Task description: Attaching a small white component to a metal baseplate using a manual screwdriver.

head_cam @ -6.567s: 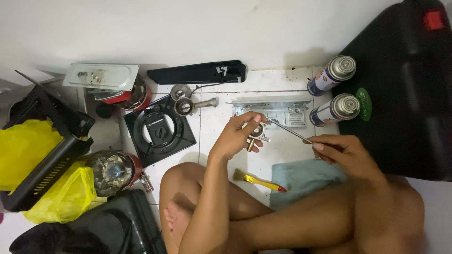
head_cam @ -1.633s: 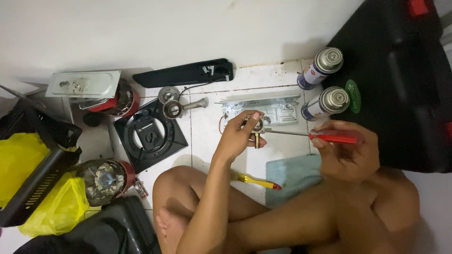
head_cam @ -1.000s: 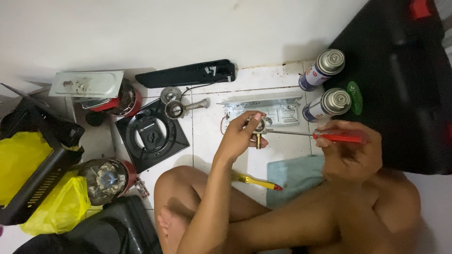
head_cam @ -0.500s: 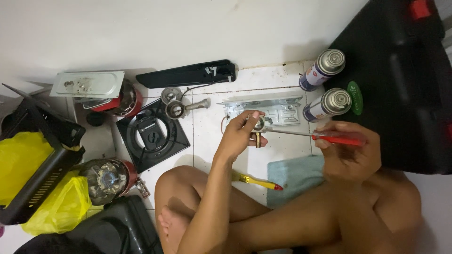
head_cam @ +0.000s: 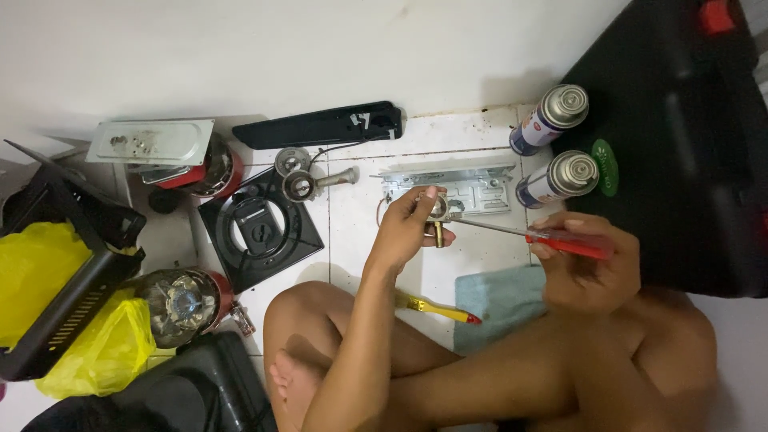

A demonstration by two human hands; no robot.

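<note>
A red-handled screwdriver [head_cam: 560, 238] is gripped in the right hand [head_cam: 588, 264]; its tip is set into a small brass fitting [head_cam: 437, 218] pinched by the left hand [head_cam: 410, 228] (above the tiled floor [head_cam: 360, 232]). The shaft should be kept square, the fitting held firmly.

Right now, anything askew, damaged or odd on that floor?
No spill or breakage visible. A stove lies dismantled: black burner plate, metal bracket and grey panel loose on the tiles. Left hand holds a small metal fitting; right hand points a red-handled screwdriver at it. One gas canister lies tipped.
</note>
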